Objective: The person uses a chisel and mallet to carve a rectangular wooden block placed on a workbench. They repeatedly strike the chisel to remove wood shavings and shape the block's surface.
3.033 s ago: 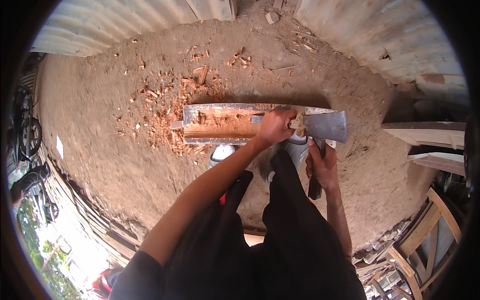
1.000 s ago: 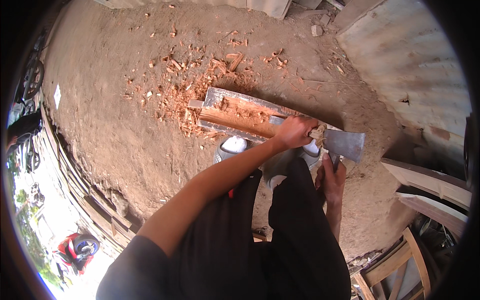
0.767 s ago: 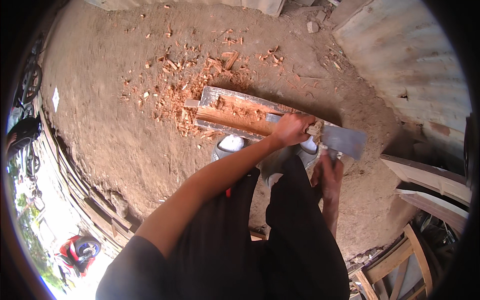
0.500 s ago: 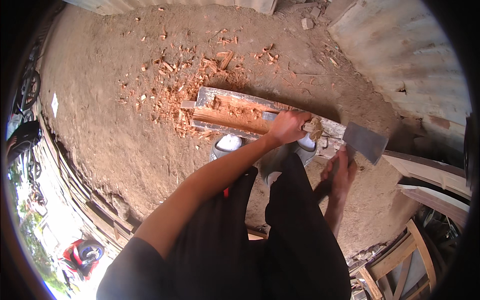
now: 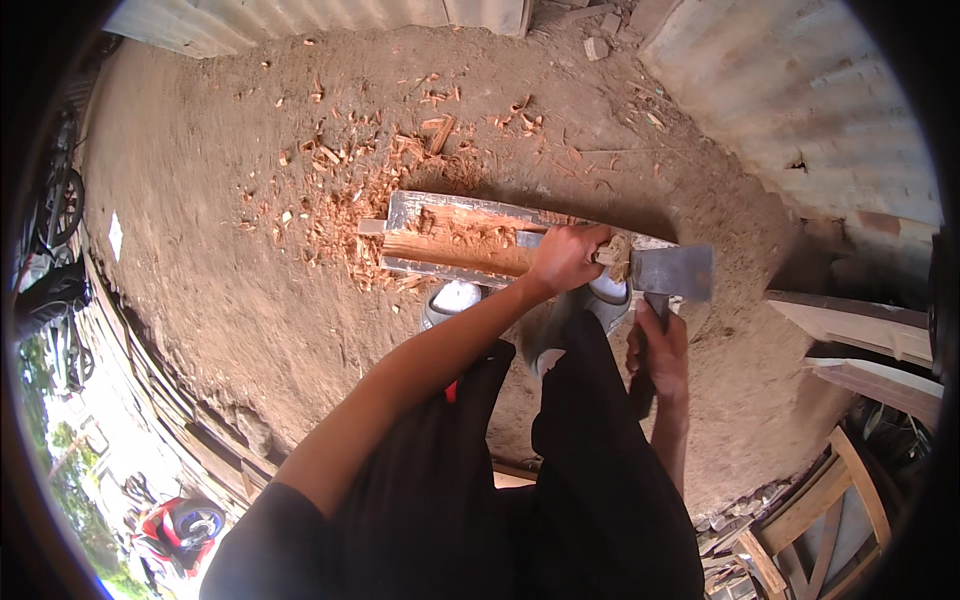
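Note:
A hollowed wooden block (image 5: 400, 246) with weathered dark edges and a freshly cut reddish channel lies on the dirt floor. My left hand (image 5: 566, 262) is wrapped round the wooden handle of a chisel (image 5: 527, 239). Its flat metal blade points left into the channel, and its frayed handle end sticks out on the right side of my fist. In my right hand (image 5: 664, 355) is a hatchet (image 5: 676, 273), gripped by its dark handle. The broad grey hatchet head is right beside the chisel's frayed end; whether they touch, I cannot tell.
Wood shavings (image 5: 345, 160) are strewn left of and beyond the block. My shoes (image 5: 455, 300) are close against its near side. A corrugated metal sheet (image 5: 790, 110) stands at the far right, with boards (image 5: 850, 325) and a wooden frame (image 5: 820, 510) below it. A red motorcycle (image 5: 175, 530) is at lower left.
My right hand has swung the hatchet leftward, bringing its head from right of the block's end to the chisel's handle end. The left hand still grips the chisel. The view has shifted slightly.

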The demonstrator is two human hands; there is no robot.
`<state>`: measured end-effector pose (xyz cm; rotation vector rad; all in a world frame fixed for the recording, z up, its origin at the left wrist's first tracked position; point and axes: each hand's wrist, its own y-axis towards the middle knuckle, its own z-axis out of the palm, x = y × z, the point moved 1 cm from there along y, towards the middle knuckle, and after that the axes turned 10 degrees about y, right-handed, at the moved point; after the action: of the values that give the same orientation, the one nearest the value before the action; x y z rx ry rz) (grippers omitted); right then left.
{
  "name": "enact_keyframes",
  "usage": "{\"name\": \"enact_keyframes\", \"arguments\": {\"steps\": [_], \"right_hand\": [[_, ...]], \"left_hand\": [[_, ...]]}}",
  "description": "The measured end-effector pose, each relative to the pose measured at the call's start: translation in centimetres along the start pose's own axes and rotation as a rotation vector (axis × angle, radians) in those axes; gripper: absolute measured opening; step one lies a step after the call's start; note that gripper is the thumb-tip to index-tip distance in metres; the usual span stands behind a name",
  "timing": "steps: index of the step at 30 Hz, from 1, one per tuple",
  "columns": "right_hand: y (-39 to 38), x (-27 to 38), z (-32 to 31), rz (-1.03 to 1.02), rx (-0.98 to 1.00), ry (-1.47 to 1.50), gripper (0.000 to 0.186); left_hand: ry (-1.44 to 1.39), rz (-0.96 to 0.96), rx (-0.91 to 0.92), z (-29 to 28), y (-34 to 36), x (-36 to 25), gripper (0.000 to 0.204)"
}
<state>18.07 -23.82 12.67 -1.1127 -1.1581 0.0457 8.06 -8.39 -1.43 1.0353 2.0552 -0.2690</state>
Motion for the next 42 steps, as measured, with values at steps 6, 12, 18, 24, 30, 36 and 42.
{"name": "enact_keyframes", "arguments": {"steps": [6, 12, 18, 24, 30, 36, 42], "right_hand": [[-1.0, 0.3, 0.1, -0.106, -0.102, 0.093, 0.037], [-0.3, 1.5, -0.1, -0.067, 0.019, -0.042, 0.037], [0.9, -0.4, 0.9, -0.082, -0.029, -0.096, 0.041], [0.3, 0.1, -1.4, -0.157, -0.042, 0.086, 0.036], [0.5, 0.0, -0.3, -0.048, 0.022, -0.075, 0.041], [0.0, -1.2, 0.8, -0.107, -0.077, 0.115, 0.038], [0.4, 0.5, -1.2, -0.198, -0.062, 0.106, 0.038]], "left_hand": [[-0.023, -0.033, 0.018, 0.0, 0.2, 0.1, 0.029], [-0.025, -0.015, -0.028, -0.2, -0.2, 0.1, 0.028], [-0.045, -0.023, 0.01, -0.2, 0.0, 0.2, 0.026], [-0.045, -0.042, 0.055, -0.2, 0.4, 0.0, 0.028], [0.008, -0.008, 0.01, -0.5, 0.0, 0.1, 0.03], [0.021, -0.022, 0.061, -0.3, 0.3, -0.2, 0.03], [0.017, -0.031, 0.066, -0.2, 0.4, 0.1, 0.031]]}}
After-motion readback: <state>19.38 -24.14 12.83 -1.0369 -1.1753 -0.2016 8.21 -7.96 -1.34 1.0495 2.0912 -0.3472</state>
